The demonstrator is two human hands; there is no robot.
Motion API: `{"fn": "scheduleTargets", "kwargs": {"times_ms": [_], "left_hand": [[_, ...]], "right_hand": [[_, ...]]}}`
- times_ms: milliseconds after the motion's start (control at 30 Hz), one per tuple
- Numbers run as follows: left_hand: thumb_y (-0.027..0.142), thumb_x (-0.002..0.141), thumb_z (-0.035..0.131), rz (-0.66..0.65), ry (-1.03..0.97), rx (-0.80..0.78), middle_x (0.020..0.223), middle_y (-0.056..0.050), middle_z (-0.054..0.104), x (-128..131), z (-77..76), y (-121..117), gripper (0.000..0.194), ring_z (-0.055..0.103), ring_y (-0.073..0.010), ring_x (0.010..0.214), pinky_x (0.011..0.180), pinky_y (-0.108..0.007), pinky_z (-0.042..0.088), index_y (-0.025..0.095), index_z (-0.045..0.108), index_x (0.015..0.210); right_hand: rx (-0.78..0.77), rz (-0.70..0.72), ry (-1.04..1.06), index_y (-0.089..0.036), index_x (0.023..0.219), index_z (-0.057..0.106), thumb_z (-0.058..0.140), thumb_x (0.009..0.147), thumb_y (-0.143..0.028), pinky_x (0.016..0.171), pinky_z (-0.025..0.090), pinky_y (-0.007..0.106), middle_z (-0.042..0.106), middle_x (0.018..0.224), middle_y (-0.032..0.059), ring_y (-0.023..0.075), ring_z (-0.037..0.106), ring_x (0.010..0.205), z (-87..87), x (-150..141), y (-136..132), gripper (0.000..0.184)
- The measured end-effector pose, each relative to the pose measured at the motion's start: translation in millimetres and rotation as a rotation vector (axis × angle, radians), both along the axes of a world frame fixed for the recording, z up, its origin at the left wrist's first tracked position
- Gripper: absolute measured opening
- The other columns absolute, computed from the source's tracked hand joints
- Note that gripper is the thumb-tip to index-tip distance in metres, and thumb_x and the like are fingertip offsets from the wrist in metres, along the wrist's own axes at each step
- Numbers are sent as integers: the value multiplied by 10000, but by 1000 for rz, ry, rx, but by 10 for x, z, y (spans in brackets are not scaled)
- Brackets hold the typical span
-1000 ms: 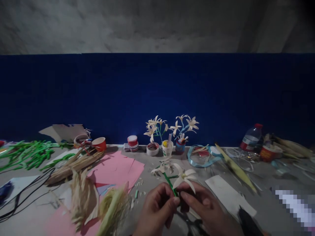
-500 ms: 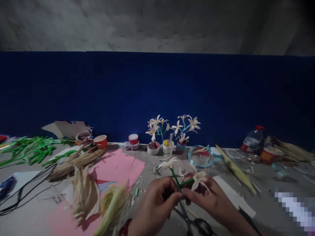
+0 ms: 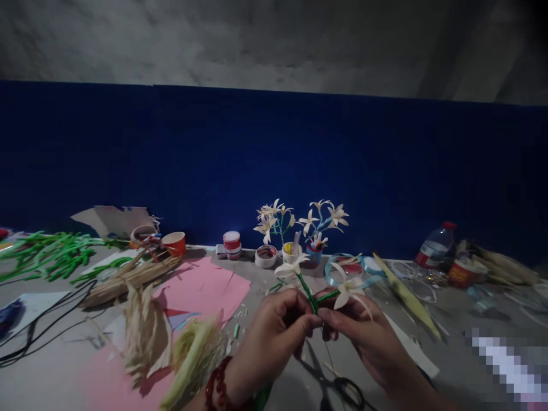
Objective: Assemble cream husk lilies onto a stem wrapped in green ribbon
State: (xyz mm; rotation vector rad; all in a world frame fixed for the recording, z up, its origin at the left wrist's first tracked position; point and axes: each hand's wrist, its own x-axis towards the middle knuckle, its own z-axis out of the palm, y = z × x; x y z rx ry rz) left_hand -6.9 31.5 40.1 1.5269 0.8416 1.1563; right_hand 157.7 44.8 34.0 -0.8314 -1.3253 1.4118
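Note:
Between my two hands is a handmade flower sprig with a green-wrapped stem that forks in two. One white flower tops the left branch, and another white flower hangs at the end of the right branch. My left hand, a red bead bracelet at its wrist, pinches the stem just below the fork. Thumb and fingers of my right hand press on the same spot from the other side. Black-handled scissors lie on the table beneath my hands.
Finished white flowers stand in cups at the back. Pink paper, dried husks and green wrapped stems lie to the left. On the right are a plastic bottle, a red cup and a yellowish husk.
Both hands have risen slightly with the flower sprig, its flowers now higher in view. More of my left wrist and bracelet shows. The view has tilted a little.

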Motion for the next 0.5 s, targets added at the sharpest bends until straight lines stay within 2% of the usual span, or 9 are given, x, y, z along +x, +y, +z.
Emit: {"fn": "scheduleTargets", "kwargs": {"times_ms": [100, 267, 400, 500], "left_hand": [[258, 818, 595, 51, 65, 78, 559, 52, 493, -26, 15, -1, 198, 448, -64, 401, 386, -170, 340, 173, 503, 665], [167, 838, 565, 180, 250, 227, 679, 17, 578, -56, 17, -7, 149, 492, -74, 468, 453, -188, 369, 179, 553, 690], [167, 844, 575, 268, 392, 374, 644, 13, 593, -50, 48, -26, 165, 524, -117, 558, 559, -224, 385, 191, 547, 683], [154, 845, 569, 344, 456, 470, 697, -9, 626, -37, 75, -52, 133, 550, -151, 644, 607, -244, 381, 196, 560, 720]], "right_hand": [[50, -46, -73, -182, 740, 723, 778, 685, -320, 536, 485, 224, 675, 643, 1, 119, 577, 562, 3, 22, 10, 159], [269, -204, -370, -198, 810, 729, 709, 735, -343, 554, 523, 284, 712, 729, 38, 177, 627, 603, -16, 86, -9, 165], [452, -321, -536, -227, 804, 717, 670, 776, -339, 680, 541, 373, 724, 813, 77, 264, 670, 766, 30, 64, -53, 124], [609, -367, -611, -247, 829, 723, 660, 793, -285, 734, 520, 390, 717, 841, 78, 276, 653, 797, 111, 0, -71, 82]]}}
